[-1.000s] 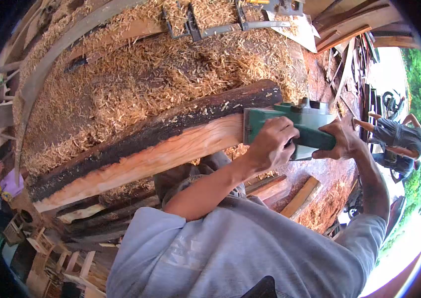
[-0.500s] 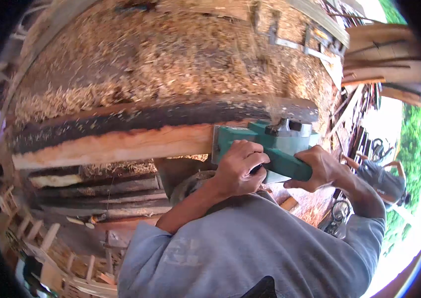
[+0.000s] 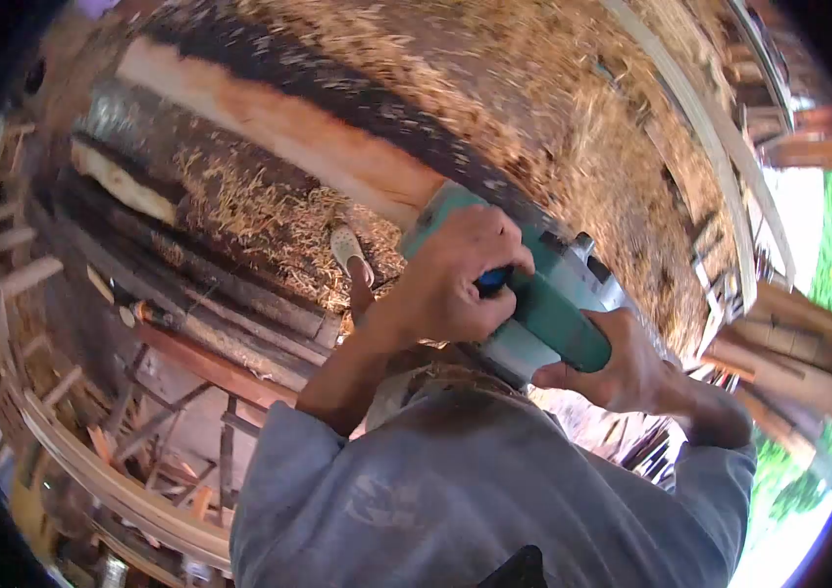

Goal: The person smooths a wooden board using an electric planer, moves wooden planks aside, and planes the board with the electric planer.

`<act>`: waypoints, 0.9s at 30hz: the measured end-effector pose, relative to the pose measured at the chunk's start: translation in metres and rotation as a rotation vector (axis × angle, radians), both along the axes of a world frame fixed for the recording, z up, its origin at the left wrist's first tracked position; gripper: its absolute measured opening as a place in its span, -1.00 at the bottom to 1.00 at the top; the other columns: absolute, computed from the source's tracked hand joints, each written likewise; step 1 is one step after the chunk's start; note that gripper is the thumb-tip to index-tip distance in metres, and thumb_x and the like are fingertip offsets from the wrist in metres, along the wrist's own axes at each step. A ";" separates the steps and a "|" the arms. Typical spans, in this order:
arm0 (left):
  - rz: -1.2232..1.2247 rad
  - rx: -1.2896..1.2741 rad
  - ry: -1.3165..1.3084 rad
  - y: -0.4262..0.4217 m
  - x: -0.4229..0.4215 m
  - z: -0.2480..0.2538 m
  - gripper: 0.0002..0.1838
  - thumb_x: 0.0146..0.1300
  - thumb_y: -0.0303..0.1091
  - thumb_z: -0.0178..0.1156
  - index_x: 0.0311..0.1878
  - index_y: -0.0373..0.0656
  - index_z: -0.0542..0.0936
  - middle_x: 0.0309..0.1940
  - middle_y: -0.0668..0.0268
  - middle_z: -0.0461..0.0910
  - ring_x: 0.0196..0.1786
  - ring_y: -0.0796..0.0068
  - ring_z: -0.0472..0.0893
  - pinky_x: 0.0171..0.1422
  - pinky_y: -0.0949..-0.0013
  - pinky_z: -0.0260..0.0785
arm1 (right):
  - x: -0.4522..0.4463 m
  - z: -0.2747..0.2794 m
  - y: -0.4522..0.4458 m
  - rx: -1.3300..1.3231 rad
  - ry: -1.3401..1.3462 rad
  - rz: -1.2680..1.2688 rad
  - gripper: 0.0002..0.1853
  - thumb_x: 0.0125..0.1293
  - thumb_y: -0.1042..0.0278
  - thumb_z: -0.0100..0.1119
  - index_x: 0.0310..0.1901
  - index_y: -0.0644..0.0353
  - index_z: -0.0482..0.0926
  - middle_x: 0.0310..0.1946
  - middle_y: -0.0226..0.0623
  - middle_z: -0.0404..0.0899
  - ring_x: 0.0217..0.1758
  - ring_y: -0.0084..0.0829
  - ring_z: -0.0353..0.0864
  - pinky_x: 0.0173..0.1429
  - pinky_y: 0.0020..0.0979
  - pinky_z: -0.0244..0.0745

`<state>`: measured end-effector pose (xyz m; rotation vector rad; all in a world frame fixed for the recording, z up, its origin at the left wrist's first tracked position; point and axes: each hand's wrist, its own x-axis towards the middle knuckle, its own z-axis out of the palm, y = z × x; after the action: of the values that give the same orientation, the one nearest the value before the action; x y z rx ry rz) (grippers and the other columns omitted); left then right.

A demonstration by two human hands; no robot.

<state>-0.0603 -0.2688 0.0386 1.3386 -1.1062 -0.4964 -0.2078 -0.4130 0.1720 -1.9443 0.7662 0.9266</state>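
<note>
A green electric planer (image 3: 563, 318) rests on a long timber (image 3: 288, 127) with a pale, smooth band and a dark, rough band along its far side. My left hand (image 3: 465, 269) is wrapped round the planer's left part, with a dark blue piece showing between the fingers. On the other side, my right hand (image 3: 617, 363) grips the green handle, its thumb along the near side. The planer's underside is hidden against the wood. Small chips lie scattered on the dark band.
Wood shavings (image 3: 386, 69) cover the ground beyond the timber. Several dark beams (image 3: 190, 314) lie to the left, near a wooden frame (image 3: 141, 510). My foot in a light shoe (image 3: 346, 247) stands among shavings. Thick boards (image 3: 788, 363) are stacked at right.
The view has turned, so the timber now slants down to the right. The shoe has come into view, and the person at far right has left it. Both hands keep hold of the planer.
</note>
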 end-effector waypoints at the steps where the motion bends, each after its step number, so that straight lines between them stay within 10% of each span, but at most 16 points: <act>1: 0.044 -0.005 -0.005 0.007 0.021 -0.001 -0.73 -0.15 -0.54 0.28 -0.28 -0.11 0.60 -0.29 0.24 0.52 -0.15 0.11 0.54 -0.03 0.14 0.37 | 0.019 -0.004 0.006 -0.005 -0.005 0.044 -0.38 0.00 -0.18 0.60 -0.28 0.33 0.66 -0.54 -0.10 0.64 -0.49 -0.27 0.68 -0.36 -0.25 0.50; 11: 0.863 0.024 -0.437 0.142 0.190 -0.004 -0.48 0.04 -0.45 0.41 0.14 -0.19 0.58 0.06 0.15 0.57 0.13 0.19 0.56 0.31 0.21 0.36 | 0.263 -0.021 0.098 0.003 -0.334 0.084 -0.55 0.29 -0.06 0.39 -0.45 0.23 0.62 -0.68 -0.40 0.53 -0.67 -0.55 0.52 -0.54 -0.44 0.38; 16: 1.255 0.079 0.163 0.270 0.164 -0.058 -0.47 0.26 -0.28 0.41 0.25 -0.24 0.53 0.18 0.22 0.53 0.20 0.40 0.49 0.26 0.31 0.31 | 0.393 -0.030 0.147 -0.048 -0.592 0.355 -0.58 0.45 -0.08 0.17 -0.05 0.15 0.70 -0.69 -0.38 0.50 -0.70 -0.60 0.47 -0.55 -0.45 0.38; 27: 1.468 0.269 0.574 0.397 0.020 -0.127 -0.67 0.38 -0.46 0.22 0.19 -0.28 0.55 0.04 0.27 0.56 0.11 0.46 0.51 0.21 0.37 0.38 | 0.368 -0.027 0.150 -0.093 -0.544 0.332 -0.56 0.40 -0.10 0.23 -0.03 0.17 0.69 -0.63 -0.33 0.54 -0.67 -0.55 0.49 -0.52 -0.42 0.41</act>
<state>-0.0399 0.1279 -0.0884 1.6993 0.5354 0.1134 0.1607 -0.2627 0.1454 -2.3020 0.1758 0.5032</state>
